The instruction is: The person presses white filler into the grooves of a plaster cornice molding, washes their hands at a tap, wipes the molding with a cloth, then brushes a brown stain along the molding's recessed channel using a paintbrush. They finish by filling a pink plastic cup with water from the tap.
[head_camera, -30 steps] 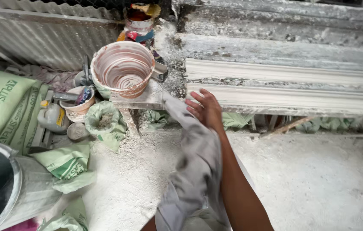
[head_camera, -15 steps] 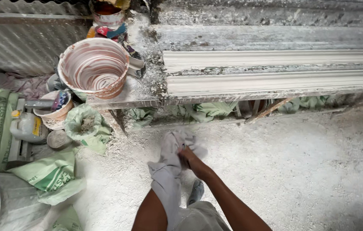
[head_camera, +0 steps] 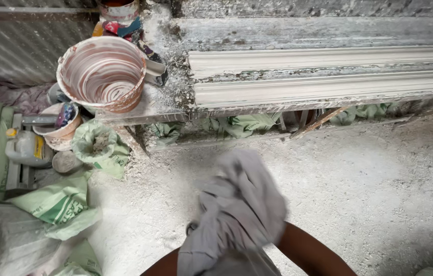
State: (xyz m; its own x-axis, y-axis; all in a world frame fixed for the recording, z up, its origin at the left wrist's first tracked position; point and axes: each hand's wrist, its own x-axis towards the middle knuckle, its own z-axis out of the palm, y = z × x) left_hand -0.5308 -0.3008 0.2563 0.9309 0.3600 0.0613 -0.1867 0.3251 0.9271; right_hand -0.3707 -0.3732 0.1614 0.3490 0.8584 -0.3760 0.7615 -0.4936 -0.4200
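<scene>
A bunched grey cloth point(head_camera: 237, 214) fills the bottom middle of the view, blurred with motion. Both of my hands are hidden under it. My right forearm point(head_camera: 311, 250) comes in from the lower right and my left forearm point(head_camera: 161, 267) from the lower left; they meet beneath the cloth. The cloth is lifted off the dusty white floor point(head_camera: 359, 179), so it is being held, apparently by my left hand. What my right hand does under it cannot be seen.
A long white moulded cornice point(head_camera: 329, 76) lies on a dusty bench ahead. At its left end stands a plaster-smeared bucket point(head_camera: 101, 71). Green sacks point(head_camera: 55, 204), a small bowl point(head_camera: 61, 125), a plastic jug point(head_camera: 27, 145) and a grey drum point(head_camera: 2, 245) crowd the left.
My right hand has dropped from up near the bench to low in front of me. The cloth, earlier draped along my arm, is now bunched over both hands. The view has tilted down.
</scene>
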